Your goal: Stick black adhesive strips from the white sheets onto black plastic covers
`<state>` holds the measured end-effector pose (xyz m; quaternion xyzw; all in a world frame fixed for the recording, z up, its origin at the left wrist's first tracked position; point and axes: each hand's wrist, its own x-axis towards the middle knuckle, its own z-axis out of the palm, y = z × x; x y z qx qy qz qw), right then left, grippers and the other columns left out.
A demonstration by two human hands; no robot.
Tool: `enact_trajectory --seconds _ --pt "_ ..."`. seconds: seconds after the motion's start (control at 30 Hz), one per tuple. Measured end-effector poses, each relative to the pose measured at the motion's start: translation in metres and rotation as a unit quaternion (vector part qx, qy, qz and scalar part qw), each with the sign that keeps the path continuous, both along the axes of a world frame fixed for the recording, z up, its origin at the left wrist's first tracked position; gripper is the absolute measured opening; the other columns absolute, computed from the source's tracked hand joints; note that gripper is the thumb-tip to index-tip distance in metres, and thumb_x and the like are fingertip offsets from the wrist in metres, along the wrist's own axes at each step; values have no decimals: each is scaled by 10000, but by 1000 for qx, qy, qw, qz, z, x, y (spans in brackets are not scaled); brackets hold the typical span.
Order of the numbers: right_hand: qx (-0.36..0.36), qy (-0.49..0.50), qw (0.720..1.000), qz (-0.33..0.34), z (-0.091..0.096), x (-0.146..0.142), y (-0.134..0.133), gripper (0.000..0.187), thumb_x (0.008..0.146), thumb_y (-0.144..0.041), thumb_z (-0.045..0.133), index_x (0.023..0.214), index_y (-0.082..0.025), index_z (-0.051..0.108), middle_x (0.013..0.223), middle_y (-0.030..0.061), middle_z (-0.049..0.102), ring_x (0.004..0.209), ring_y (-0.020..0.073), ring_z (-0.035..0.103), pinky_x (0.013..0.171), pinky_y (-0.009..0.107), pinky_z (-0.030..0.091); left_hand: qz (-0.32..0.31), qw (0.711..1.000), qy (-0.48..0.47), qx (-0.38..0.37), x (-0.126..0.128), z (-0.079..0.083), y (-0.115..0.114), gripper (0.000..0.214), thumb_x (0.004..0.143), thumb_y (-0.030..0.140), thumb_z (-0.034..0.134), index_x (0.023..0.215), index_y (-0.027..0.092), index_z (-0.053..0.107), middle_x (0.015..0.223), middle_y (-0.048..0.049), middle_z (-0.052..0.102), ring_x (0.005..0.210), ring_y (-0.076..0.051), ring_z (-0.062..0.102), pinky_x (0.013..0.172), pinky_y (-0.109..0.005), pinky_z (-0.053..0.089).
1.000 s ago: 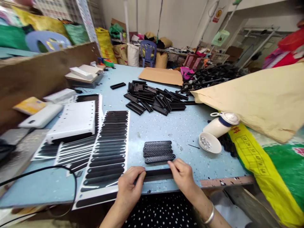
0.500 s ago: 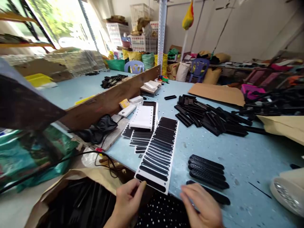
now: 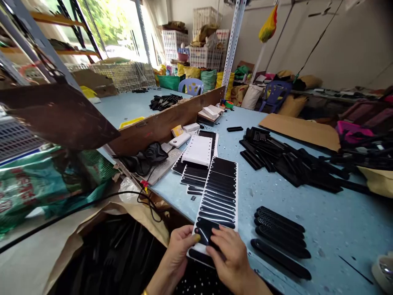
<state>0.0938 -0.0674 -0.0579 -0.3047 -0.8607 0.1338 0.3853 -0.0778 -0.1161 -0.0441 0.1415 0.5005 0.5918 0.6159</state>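
Note:
A long white sheet with rows of black adhesive strips (image 3: 221, 189) lies on the blue table, its near end at the table edge. My left hand (image 3: 177, 250) pinches that sheet's near left edge, thumb on top. My right hand (image 3: 229, 256) is on the near strips, fingers bent and thumb tucked under, closed on a black strip that looks partly lifted; its far end is hidden by my fingers. A bare white band shows beside the nearest strip. Right of my hands lie several long black rounded pieces (image 3: 280, 237), some with a mesh pattern.
More strip sheets lie behind, under a white stack (image 3: 199, 150). A heap of black plastic parts (image 3: 282, 157) spreads at the right, before a cardboard sheet (image 3: 302, 130). A brown board (image 3: 172, 116) divides the table. At lower left stands an open paper bag of black parts (image 3: 104, 254).
My right hand has moved left from beside the black pieces onto the sheet's near strips. My left hand has shifted slightly up along the sheet's edge. The view has turned left.

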Motion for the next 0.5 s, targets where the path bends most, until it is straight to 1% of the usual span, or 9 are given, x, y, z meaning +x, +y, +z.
enact_trajectory --seconds 0.07,0.1,0.17,0.23,0.3,0.37,0.5 --pt "-23 41 999 -9 1 -4 6 217 827 -204 653 1035 -189 712 1054 127 753 1020 327 682 863 493 555 -9 999 -33 28 5 6 -2 317 597 267 887 845 99 781 730 -86 748 648 -151 638 656 -236 484" --pt "-37 52 998 -7 1 -7 10 242 821 -203 660 1057 -186 714 1060 128 753 1030 328 679 876 502 552 -9 998 -42 38 8 9 -2 295 615 252 879 850 101 784 739 -81 749 666 -145 634 675 -228 479" --pt "-72 67 995 3 0 -14 17 254 812 -200 672 1060 -200 727 1043 115 761 1027 324 682 888 509 549 -4 998 -38 46 11 13 0 234 641 258 865 800 106 785 704 -63 741 640 -124 610 657 -207 459" --pt "-112 88 990 8 0 -18 22 244 812 -191 675 1044 -215 744 1009 100 771 990 305 695 887 492 554 -1 999 -15 53 12 16 6 204 656 277 853 745 109 782 662 -47 728 598 -109 578 627 -196 439" --pt "-162 122 979 9 1 -19 25 218 808 -190 683 1006 -226 765 985 90 779 964 289 706 879 464 561 -5 997 12 73 13 17 14 185 663 274 840 735 113 784 652 -37 723 591 -106 565 622 -195 431" --pt "-230 161 960 8 5 -17 29 178 810 -194 680 944 -239 787 947 77 788 947 275 716 872 429 566 -15 996 31 86 14 20 21 172 674 270 825 742 116 790 647 -32 720 588 -108 560 613 -197 426" --pt "-378 218 900 6 15 -13 34 150 816 -246 678 881 -258 813 909 64 794 940 263 720 883 385 545 -39 995 32 84 18 27 31 197 666 290 831 748 115 791 648 -37 721 586 -118 573 603 -203 441"
